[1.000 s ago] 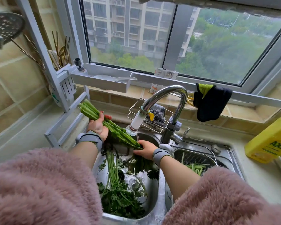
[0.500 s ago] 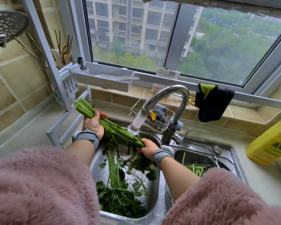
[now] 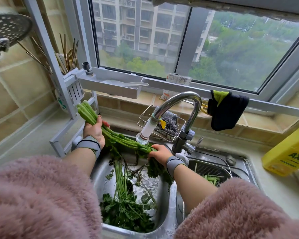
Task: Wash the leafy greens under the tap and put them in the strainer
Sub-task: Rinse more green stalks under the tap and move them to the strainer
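A bunch of leafy greens (image 3: 121,137) with long green stalks stretches across the left sink basin (image 3: 164,213), under the tap's white nozzle (image 3: 146,131). My left hand (image 3: 94,129) grips its stalk end, raised at the left. My right hand (image 3: 160,153) grips the bunch near its leafy end, which hangs down into the basin. More greens (image 3: 126,202) lie in the basin below. The metal strainer (image 3: 212,168) sits in the right basin with a few green stalk pieces in it.
A chrome tap (image 3: 185,107) arches over the sink. A wire rack with a steel scourer (image 3: 169,125) stands behind it. A dark cloth (image 3: 226,112) hangs from the window rail. At the right edge of the counter sits a yellow bottle (image 3: 288,152), and a white utensil rack (image 3: 72,90) stands at the left.
My left hand has lifted the stalk end a little higher and to the left. My right hand stays low on the leafy end under the nozzle.
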{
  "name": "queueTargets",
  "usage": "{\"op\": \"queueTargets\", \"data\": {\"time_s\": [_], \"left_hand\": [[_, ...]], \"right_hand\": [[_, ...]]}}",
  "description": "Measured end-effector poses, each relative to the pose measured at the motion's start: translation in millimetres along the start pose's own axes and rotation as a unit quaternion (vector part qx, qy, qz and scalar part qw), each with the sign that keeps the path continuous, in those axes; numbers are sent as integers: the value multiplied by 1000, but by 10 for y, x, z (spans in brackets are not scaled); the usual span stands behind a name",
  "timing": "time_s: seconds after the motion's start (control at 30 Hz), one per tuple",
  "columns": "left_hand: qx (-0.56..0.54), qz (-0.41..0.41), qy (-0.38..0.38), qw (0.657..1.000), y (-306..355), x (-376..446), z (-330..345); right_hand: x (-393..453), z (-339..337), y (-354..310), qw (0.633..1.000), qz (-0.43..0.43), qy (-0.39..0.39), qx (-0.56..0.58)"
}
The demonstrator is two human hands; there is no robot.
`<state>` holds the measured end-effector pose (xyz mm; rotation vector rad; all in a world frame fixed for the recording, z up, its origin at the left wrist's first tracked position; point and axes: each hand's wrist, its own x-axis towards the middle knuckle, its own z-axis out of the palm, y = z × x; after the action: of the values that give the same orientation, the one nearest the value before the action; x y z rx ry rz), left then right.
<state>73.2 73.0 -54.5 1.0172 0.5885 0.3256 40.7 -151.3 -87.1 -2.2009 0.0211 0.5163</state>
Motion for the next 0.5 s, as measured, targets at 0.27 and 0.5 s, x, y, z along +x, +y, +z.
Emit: {"op": "queueTargets", "data": {"time_s": [0.27, 0.5], "left_hand": [[246, 83, -80, 962, 39, -178, -19], [374, 92, -155, 910, 33, -271, -13]], "right_hand": [[81, 88, -39, 1000, 1, 5, 15], [75, 100, -74, 988, 32, 6, 154]]}}
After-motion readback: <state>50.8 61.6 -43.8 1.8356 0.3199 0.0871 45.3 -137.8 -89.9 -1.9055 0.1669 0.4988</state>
